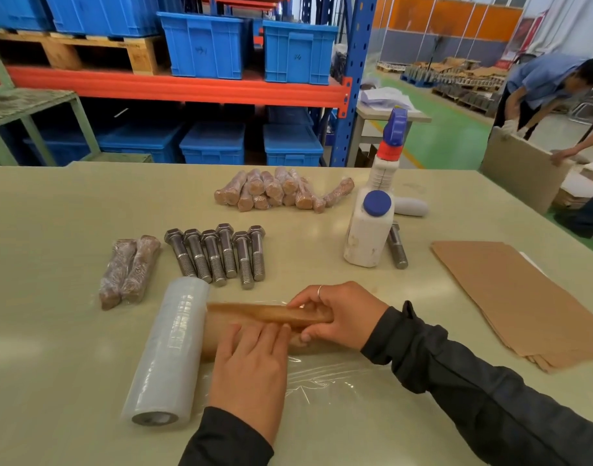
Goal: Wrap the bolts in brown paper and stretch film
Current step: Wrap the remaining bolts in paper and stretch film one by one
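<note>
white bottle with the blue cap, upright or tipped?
Upright. The white bottle stands on its base on the table, blue cap on top, in front of the spray bottle. A bare bolt lies beside it.

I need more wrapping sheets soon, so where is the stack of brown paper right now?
In the head view, the stack of brown paper lies flat on the table's right side, right of the white bottle.

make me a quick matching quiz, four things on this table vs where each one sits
Things:
1. row of bare steel bolts
2. stack of brown paper sheets
3. roll of clear stretch film
4. big pile of wrapped bolts

Places:
a. far middle of the table
b. right side of the table
c. just left of the hands
d. centre, beyond the hands

Pairs: 1-d, 2-b, 3-c, 4-a
</note>
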